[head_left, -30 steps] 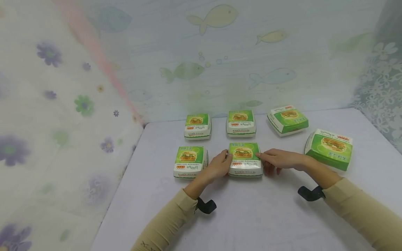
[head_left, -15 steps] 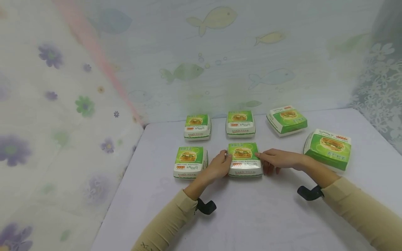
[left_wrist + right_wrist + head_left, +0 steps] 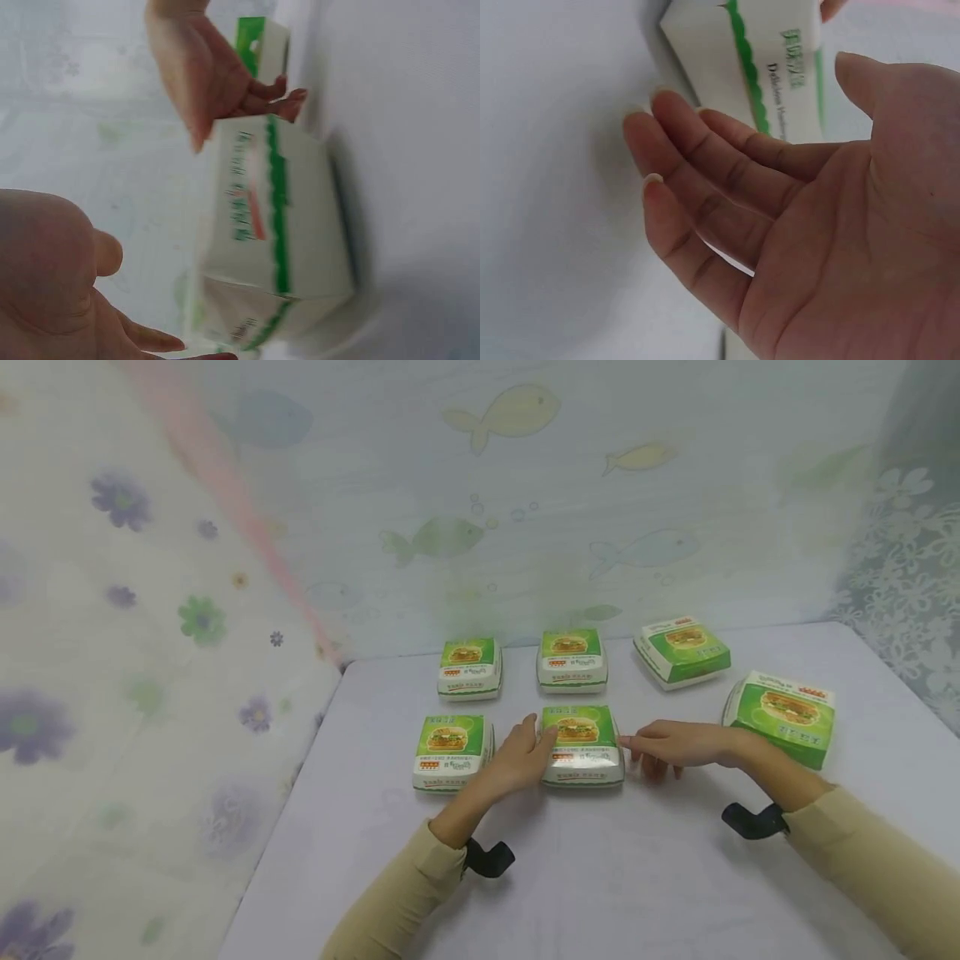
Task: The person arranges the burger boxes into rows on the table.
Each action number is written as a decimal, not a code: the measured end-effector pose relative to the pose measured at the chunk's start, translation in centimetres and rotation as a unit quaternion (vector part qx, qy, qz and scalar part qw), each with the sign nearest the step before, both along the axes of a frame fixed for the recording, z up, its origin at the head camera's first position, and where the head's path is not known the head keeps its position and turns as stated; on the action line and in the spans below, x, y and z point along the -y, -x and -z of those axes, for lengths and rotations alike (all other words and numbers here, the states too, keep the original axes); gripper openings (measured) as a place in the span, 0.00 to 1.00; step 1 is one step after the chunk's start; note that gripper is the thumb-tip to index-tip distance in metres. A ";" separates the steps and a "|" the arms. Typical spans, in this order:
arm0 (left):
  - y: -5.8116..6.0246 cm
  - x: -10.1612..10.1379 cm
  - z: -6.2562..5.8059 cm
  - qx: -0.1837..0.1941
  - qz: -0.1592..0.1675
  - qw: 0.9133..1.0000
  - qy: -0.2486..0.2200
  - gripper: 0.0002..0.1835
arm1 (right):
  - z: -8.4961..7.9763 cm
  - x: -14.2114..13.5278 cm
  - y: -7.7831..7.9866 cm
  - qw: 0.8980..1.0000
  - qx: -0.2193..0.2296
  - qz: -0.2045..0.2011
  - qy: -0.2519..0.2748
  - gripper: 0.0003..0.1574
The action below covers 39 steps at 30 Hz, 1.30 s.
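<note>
Left hand (image 3: 517, 760) sits at the left wall of the front middle box (image 3: 581, 764), thumb over the top edge, fingers loosely extended, not clamped; firm contact hard to tell. Box lies flat on the tabletop (image 3: 600, 877), printed side up, between the hands. Reads as thin glossy card: probably light, stiff at the corners, easy to dent mid-panel, a bit slippery. Can't tell if it's filled. Best hold: opposite side walls, low, below the green wavy band (image 3: 279, 210), so the top doesn't get crushed or popped. Right hand (image 3: 678, 747) is at the right wall, fingers relaxed and slightly bent, index tip at the edge, no grip.

Around it, left to right: front left box (image 3: 452, 756) is just beside the left hand, tight finger room. Back left box (image 3: 470, 672) stands behind that one. Back middle box (image 3: 572, 664) is near, straight behind; would limit a push backward. Back right box (image 3: 684, 652) is turned at an angle. Front right box (image 3: 783, 714), also angled, sits just behind the right forearm (image 3: 783, 777); likeliest to get knocked. Black wrist mounts (image 3: 489, 860) stick out inward; could snag.
</note>
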State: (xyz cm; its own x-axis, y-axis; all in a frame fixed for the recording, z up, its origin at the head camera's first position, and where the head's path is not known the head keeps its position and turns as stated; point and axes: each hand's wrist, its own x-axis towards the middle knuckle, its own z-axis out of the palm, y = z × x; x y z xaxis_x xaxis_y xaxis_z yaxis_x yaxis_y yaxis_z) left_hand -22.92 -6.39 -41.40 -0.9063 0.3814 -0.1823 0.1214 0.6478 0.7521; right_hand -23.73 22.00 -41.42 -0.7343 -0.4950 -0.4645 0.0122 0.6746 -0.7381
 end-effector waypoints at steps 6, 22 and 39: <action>-0.6 -0.5 -3.2 -0.059 0.045 0.997 0.017 0.39 | -2.0 -1.1 -0.9 0.999 -0.030 -0.031 -0.028 0.28; 1.5 -2.8 -5.0 -0.081 0.088 0.992 0.035 0.40 | -5.4 -5.6 -2.9 0.990 -0.118 -0.022 -0.069 0.25; 4.6 -7.9 -5.7 -0.067 0.098 0.993 0.008 0.43 | -7.7 -10.1 -0.8 0.980 -0.165 0.024 -0.106 0.32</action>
